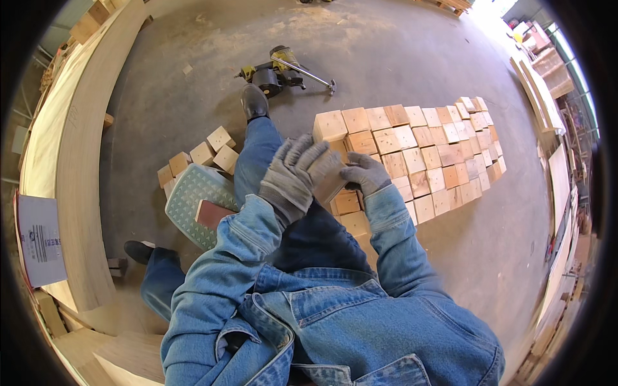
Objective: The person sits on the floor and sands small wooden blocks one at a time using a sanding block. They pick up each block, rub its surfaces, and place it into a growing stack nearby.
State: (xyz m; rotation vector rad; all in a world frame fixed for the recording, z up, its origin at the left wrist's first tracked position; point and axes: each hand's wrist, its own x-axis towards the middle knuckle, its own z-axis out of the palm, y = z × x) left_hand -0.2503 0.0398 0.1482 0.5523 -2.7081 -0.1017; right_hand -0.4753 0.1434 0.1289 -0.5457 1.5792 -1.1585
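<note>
Between my gloved hands, over my right thigh, is a wooden block (329,184), partly covered by the fingers. My left hand (291,172) lies across its left and far side, fingers together and somewhat blurred; its palm side is hidden. At the block's right edge, my right hand (367,174) grips with bent fingers and thumb. Just beyond and right of my hands stands a large stack of wooden blocks (425,157), in rows with small dark marks on their ends. A reddish-brown flat rectangular piece (212,214) rests on a pale green plastic stool (187,201) by my left arm.
Several loose wooden blocks (202,154) lie beyond the stool. Past my shoe (255,101), a yellow and black nail gun (273,72) and a hammer (309,73) are on the concrete floor. Long boards (84,161) line the left side; stacked timber (560,186) lines the right.
</note>
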